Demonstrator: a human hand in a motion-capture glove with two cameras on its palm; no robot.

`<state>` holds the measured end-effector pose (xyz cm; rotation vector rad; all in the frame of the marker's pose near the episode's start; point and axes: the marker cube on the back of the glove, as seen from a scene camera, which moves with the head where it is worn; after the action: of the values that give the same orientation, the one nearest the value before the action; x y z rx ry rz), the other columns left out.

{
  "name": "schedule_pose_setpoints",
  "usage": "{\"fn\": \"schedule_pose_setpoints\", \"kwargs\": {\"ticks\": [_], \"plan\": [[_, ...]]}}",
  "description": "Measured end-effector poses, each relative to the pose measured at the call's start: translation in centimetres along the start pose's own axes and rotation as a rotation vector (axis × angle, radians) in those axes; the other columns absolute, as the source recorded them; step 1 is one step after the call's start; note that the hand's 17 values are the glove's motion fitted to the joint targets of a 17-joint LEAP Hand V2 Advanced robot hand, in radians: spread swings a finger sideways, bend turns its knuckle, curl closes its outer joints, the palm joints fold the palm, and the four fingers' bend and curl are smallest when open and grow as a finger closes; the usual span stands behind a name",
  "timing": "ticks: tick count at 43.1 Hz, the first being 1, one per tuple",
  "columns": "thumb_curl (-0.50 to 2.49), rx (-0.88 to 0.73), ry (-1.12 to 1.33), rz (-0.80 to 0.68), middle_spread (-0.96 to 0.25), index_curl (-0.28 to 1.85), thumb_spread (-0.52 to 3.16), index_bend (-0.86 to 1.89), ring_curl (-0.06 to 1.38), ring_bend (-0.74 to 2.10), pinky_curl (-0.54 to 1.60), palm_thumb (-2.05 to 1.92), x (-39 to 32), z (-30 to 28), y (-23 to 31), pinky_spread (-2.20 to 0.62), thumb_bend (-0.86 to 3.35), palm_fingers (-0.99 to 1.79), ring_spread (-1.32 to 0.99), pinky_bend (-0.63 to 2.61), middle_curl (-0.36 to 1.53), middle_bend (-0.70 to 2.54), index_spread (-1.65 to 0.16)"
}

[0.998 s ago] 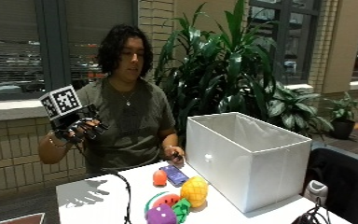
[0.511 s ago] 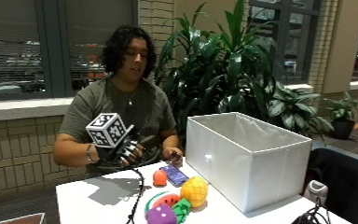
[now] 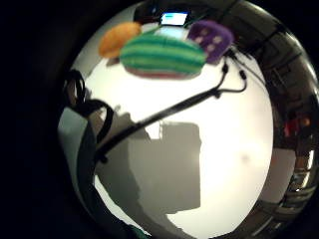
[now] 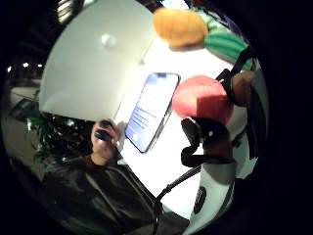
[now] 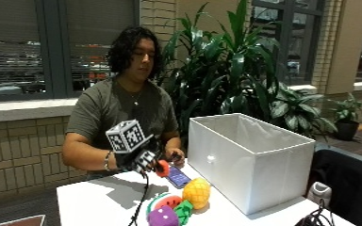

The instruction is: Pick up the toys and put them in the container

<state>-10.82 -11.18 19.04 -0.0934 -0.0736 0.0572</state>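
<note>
**Gloved hand at the red toy beside the phone**

The right hand [image 5: 144, 160], in its black glove, is low over the white table [image 5: 93, 202], in front of the person's chest. Its fingers are at a small red toy [image 5: 162, 168] that sits on the table just left of a phone [image 5: 179, 177]. In the thumb-side palm view the red toy [image 4: 203, 99] fills the space next to the palm, with glove straps curling beside it, but whether the fingers actually close round it cannot be told.

The bare hand [image 5: 176, 157] rests at the far end of the phone, near the left wall of the container [image 5: 250, 160]. The phone lies flat with its screen lit.

Nearer the camera, the other toys sit in a cluster on the table: a yellow pineapple [image 5: 196, 193] just beside the container's near left corner, a watermelon slice [image 5: 166, 202] to its left, a purple toy [image 5: 163, 217] nearest of all, and a green piece [image 5: 183, 212] between the purple toy and the pineapple. They touch or nearly touch one another.

The container is a white, open-topped fabric box standing upright on the right part of the table. What shows of its inside holds no toys.
</note>
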Motion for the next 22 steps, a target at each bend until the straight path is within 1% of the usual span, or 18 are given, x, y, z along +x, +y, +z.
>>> {"fn": "schedule_pose_setpoints", "kwargs": {"ticks": [3,7,11,13,15,17,22], "plan": [[0.27,0.119,0.012,-0.040,-0.63,0.13,1.32,0.40,0.70,1.63,0.60,0.43,-1.4,-4.1,-1.2,-0.53,0.16,1.06,-0.67,1.23,0.71,1.43,-0.34],[0.27,0.248,-0.013,-0.177,-0.64,0.17,1.33,0.48,0.75,1.65,0.65,0.45,-6.4,-11.0,-3.3,-0.56,0.17,1.02,-0.70,1.27,0.79,1.52,-0.33],[0.27,0.299,-0.061,-0.346,-0.65,0.21,1.33,0.55,0.79,1.67,0.71,0.45,-12.8,-16.4,-6.5,-0.58,0.16,0.97,-0.71,1.32,0.86,1.57,-0.33],[0.27,0.306,-0.082,-0.428,-0.65,0.23,1.34,0.58,0.81,1.68,0.73,0.45,-16.1,-17.9,-8.3,-0.59,0.15,0.94,-0.72,1.34,0.89,1.59,-0.33],[0.26,0.297,-0.107,-0.477,-0.65,0.25,1.34,0.61,0.83,1.68,0.75,0.44,-18.9,-18.7,-10.1,-0.59,0.14,0.92,-0.73,1.35,0.92,1.60,-0.32],[0.26,0.277,-0.130,-0.483,-0.65,0.26,1.34,0.64,0.85,1.69,0.77,0.44,-21.1,-18.8,-11.8,-0.60,0.14,0.90,-0.73,1.36,0.95,1.62,-0.32],[0.26,0.251,-0.112,-0.398,-0.65,0.30,1.35,0.70,0.90,1.71,0.82,0.45,-24.1,-17.4,-16.5,-0.61,0.13,0.84,-0.74,1.40,1.01,1.64,-0.32]]}}
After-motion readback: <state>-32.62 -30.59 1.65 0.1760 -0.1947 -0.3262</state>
